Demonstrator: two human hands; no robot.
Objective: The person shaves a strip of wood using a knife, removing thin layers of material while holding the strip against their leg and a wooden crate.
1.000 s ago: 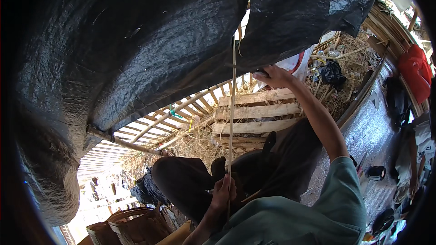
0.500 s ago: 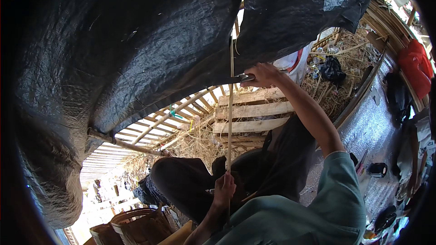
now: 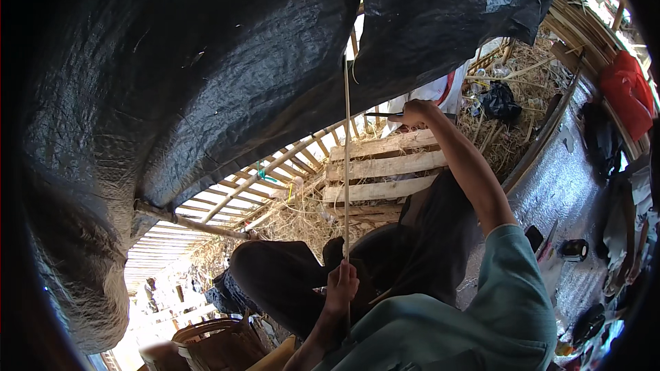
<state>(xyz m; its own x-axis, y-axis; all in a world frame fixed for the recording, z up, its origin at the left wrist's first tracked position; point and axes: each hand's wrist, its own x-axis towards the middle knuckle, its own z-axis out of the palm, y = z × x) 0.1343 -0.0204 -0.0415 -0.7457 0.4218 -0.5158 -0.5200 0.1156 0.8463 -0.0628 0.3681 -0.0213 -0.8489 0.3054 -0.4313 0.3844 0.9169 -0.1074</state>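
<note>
My left hand [image 3: 342,285] is closed around the lower part of a long, thin, pale bamboo strip [image 3: 347,185]. The strip stands nearly upright before me, its far end reaching the edge of the black sheeting. Further out, my right hand [image 3: 418,113] grips a knife [image 3: 381,115], with its narrow dark blade pointing left. A small gap separates the blade's tip from the strip. The handle is mostly hidden in my fingers. My bent legs [image 3: 278,275] in dark trousers lie around the strip's lower end.
Black plastic sheeting [image 3: 254,96] hangs over the left and far side. Beyond my knees lie a slatted wooden pallet [image 3: 385,165] and straw litter [image 3: 515,99]. Woven baskets [image 3: 220,347] stand at lower left. At right are a red plastic bag [image 3: 627,93] and a tape roll [image 3: 573,250] on a silvery mat [image 3: 560,185].
My right hand has moved right with the knife, and the blade, earlier at the strip, is now apart from it. My left hand keeps its hold almost unmoved.
</note>
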